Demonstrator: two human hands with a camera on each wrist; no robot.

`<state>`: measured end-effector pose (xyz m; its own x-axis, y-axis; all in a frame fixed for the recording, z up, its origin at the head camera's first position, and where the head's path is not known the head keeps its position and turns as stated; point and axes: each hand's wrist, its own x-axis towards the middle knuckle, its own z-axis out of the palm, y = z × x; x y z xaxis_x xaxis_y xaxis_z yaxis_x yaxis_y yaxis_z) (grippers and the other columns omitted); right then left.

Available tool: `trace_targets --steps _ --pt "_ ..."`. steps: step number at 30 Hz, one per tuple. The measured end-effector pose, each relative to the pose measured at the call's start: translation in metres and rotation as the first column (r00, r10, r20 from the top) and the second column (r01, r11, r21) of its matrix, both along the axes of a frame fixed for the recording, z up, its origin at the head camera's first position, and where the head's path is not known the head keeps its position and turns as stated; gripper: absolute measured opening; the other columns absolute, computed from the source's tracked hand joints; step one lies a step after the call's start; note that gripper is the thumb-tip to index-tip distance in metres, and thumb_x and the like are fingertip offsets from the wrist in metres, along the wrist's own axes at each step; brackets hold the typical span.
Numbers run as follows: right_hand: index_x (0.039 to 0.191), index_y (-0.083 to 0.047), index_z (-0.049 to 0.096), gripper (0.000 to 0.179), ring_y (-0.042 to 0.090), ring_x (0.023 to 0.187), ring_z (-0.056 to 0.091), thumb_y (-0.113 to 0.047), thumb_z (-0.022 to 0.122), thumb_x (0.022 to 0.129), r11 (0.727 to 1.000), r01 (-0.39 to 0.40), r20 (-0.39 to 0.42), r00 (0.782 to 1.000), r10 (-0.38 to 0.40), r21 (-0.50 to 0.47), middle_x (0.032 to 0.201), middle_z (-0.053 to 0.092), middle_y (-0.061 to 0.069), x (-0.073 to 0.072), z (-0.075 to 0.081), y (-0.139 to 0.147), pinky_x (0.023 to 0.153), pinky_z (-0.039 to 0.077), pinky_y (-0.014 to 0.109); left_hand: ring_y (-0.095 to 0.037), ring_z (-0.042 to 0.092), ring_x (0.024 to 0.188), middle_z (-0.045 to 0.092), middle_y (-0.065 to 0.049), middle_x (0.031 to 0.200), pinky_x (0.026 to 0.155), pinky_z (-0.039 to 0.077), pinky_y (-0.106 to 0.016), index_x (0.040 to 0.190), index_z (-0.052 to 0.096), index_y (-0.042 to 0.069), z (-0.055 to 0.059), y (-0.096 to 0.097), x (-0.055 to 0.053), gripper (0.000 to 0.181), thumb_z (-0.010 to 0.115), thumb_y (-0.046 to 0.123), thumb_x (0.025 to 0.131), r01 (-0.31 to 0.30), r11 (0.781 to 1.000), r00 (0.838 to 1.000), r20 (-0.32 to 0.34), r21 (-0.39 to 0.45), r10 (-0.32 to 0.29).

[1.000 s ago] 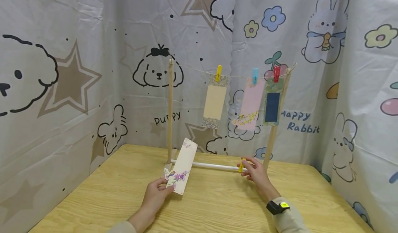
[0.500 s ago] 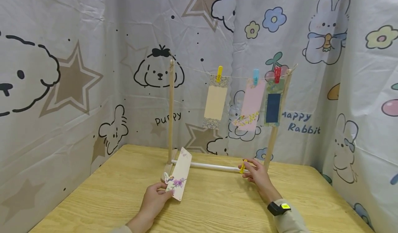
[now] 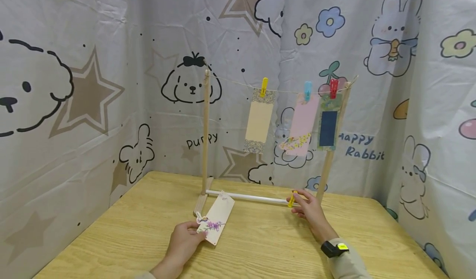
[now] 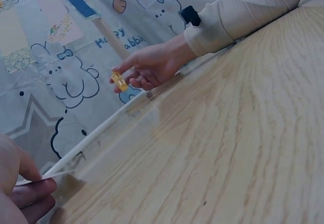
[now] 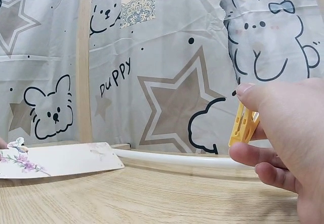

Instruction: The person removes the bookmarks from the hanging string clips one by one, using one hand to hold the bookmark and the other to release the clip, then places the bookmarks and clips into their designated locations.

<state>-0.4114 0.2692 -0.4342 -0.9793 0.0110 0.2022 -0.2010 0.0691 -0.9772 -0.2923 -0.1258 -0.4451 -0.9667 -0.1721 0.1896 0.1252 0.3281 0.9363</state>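
A cream bookmark (image 3: 219, 219) with purple blossoms and a small bird is pinched at its lower left edge by my left hand (image 3: 183, 242). It tilts low over the table, seen almost edge-on in the left wrist view. My right hand (image 3: 310, 213) pinches a yellow clothespin (image 5: 244, 123) between thumb and fingers, in front of the white bar. Behind, three bookmarks hang from a string: a beige one (image 3: 259, 120) under a yellow clip, a pink one (image 3: 303, 122) under a blue clip, and a green one with a dark blue panel (image 3: 329, 128) under a red clip.
The string runs between two wooden posts, the left post (image 3: 205, 134) and the right post (image 3: 327, 169). A white bar (image 3: 253, 198) joins them low down. The wooden table (image 3: 260, 246) ends at a printed curtain (image 3: 171, 35).
My left hand has lowered and tipped the bookmark, so its top end sank from well above the white bar to about the bar's height. The right hand with the clothespin has hardly moved.
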Motion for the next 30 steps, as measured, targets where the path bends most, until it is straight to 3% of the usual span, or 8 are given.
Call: trace_targets --steps 9,15,22,30 --pt "0.134 -0.005 0.057 0.037 0.013 0.066 0.068 -0.029 0.062 0.106 1.000 0.022 0.010 1.000 -0.022 0.003 0.111 0.075 0.015 0.000 -0.002 -0.001 0.057 0.049 0.023 -0.019 0.064 0.070 0.070 -0.004 0.079 0.062 0.049 -0.034 0.132 0.053 -0.006 0.002 0.001 0.007 0.059 0.080 0.005 0.080 -0.031 0.997 0.999 -0.013 -0.076 0.030" --pt "0.138 0.002 0.054 0.043 0.019 0.067 0.070 -0.024 0.064 0.106 0.992 0.055 -0.004 0.998 -0.055 0.112 0.106 0.075 0.018 -0.002 -0.006 0.001 0.055 0.050 0.026 -0.017 0.058 0.061 0.065 -0.002 0.070 0.056 0.046 -0.031 0.143 0.047 -0.005 0.001 0.000 0.006 0.070 0.078 0.001 0.080 -0.020 0.995 1.000 -0.009 -0.093 0.019" --pt "0.136 0.006 0.055 0.044 0.019 0.061 0.065 -0.020 0.068 0.103 0.972 0.049 -0.038 0.998 -0.042 0.228 0.093 0.073 0.017 -0.006 -0.013 0.006 0.050 0.048 0.026 -0.016 0.061 0.062 0.067 -0.002 0.072 0.055 0.049 -0.032 0.136 0.055 -0.011 0.000 -0.001 0.005 0.061 0.079 0.003 0.081 -0.034 0.988 0.999 -0.037 -0.150 0.028" --pt "0.129 0.009 0.059 0.036 0.016 0.054 0.057 -0.014 0.068 0.102 0.952 0.048 -0.107 0.994 -0.017 0.301 0.087 0.071 0.015 -0.011 -0.021 0.007 0.050 0.046 0.024 -0.016 0.066 0.067 0.071 -0.005 0.077 0.057 0.050 -0.034 0.125 0.061 -0.008 0.001 -0.001 0.005 0.050 0.080 0.005 0.081 -0.054 0.981 0.997 -0.071 -0.185 0.041"
